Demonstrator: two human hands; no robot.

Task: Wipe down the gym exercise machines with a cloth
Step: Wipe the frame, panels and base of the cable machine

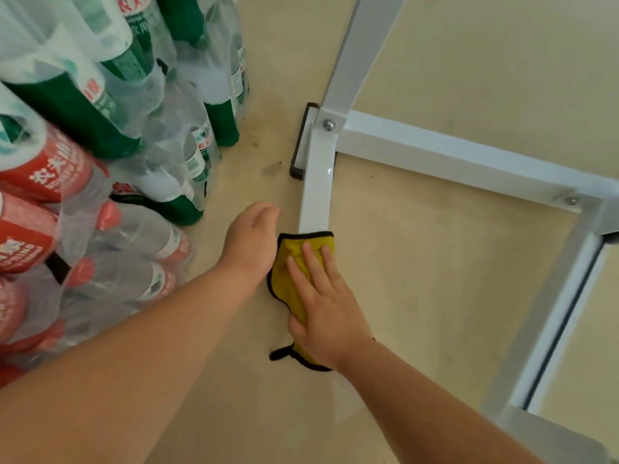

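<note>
A yellow cloth with a black hem (288, 272) lies folded over the low white floor bar of the machine frame (317, 192). My right hand (323, 308) presses flat on the cloth, fingers spread, holding it against the bar. Just left of the cloth, my left hand (252, 241) hovers over the floor with its fingers curled down; what its fingertips touch is hidden. The bar runs away from me to a bolted joint (328, 125) with a black rubber foot (300, 142).
Shrink-wrapped packs of water bottles (100, 145) with green and red labels are stacked along the left, close to my left arm. White frame tubes cross at right (469, 159) and slope down the right edge (556, 316). The beige floor (418, 262) lies inside the frame.
</note>
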